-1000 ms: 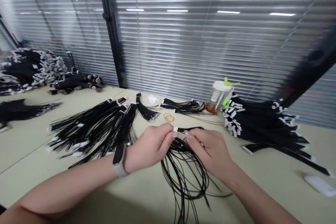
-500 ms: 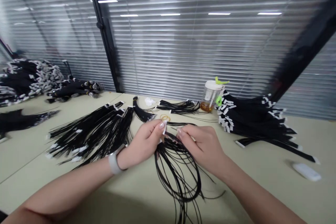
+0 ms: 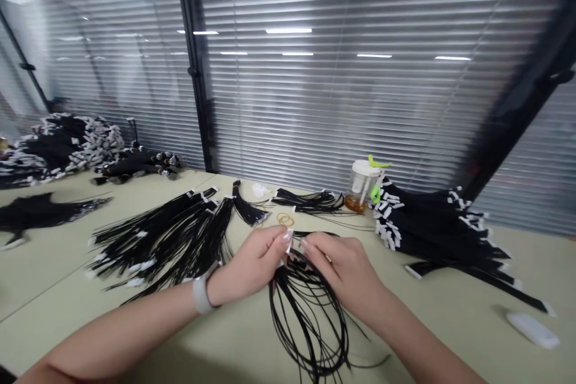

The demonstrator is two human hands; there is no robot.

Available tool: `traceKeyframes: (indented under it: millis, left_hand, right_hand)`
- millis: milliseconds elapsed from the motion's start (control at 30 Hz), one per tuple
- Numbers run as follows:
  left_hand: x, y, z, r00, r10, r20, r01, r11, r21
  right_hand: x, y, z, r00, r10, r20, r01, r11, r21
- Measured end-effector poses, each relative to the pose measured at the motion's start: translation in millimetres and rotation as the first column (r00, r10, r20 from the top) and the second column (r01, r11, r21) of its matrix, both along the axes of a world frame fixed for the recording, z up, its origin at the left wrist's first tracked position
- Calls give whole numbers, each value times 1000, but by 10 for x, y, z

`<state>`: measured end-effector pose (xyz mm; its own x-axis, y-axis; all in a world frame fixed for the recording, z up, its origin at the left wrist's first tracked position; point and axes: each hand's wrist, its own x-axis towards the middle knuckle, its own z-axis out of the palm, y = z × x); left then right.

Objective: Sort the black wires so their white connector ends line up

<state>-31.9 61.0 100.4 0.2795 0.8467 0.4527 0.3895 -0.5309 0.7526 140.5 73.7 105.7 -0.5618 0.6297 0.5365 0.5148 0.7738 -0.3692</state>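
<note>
Between my hands hangs a looped bunch of thin black cables [image 3: 310, 318], its loose ends trailing downward. My left hand [image 3: 258, 261], with a grey band on its wrist, pinches a small white connector [image 3: 289, 241] at the top of the bunch. My right hand [image 3: 339, 261] is closed on the black cables just right of that connector; its fingertips are partly hidden behind the thumb. Yellow rubber bands [image 3: 285, 219] lie on the table just beyond my left fingertips.
Left lie fanned black cable bundles [image 3: 175, 234] with white connectors. A large cable pile [image 3: 432, 222] and a white plastic piece [image 3: 533, 329] are at right. A lidded cup [image 3: 360, 185] holding brown liquid stands at the back, before the blinds [image 3: 288, 114]. More cables [image 3: 67, 144] are heaped far left.
The camera view has tilted upward, so the table and hands sit lower in the picture. Both hands keep their grip on the connector and cables, with little movement between them.
</note>
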Motion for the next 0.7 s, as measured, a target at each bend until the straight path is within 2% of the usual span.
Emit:
traceKeyframes:
  millis: [167, 400, 500, 700]
  left_hand:
    - [-6, -19, 26, 999, -30, 13, 30, 999, -16]
    - [10, -72, 14, 981, -138, 134, 145, 988, -48]
    - [4, -72, -13, 978, -158, 139, 169, 983, -66]
    - [1, -94, -23, 993, -95, 64, 97, 995, -33]
  right_hand:
    - [-35, -31, -23, 997, 45, -55, -48, 997, -55]
    - [-39, -128, 73, 991, 37, -125, -22, 993, 118]
    - [-23, -144, 106, 995, 43, -91, -36, 996, 79]
    - [-54, -152, 85, 999, 50, -19, -50, 999, -1]
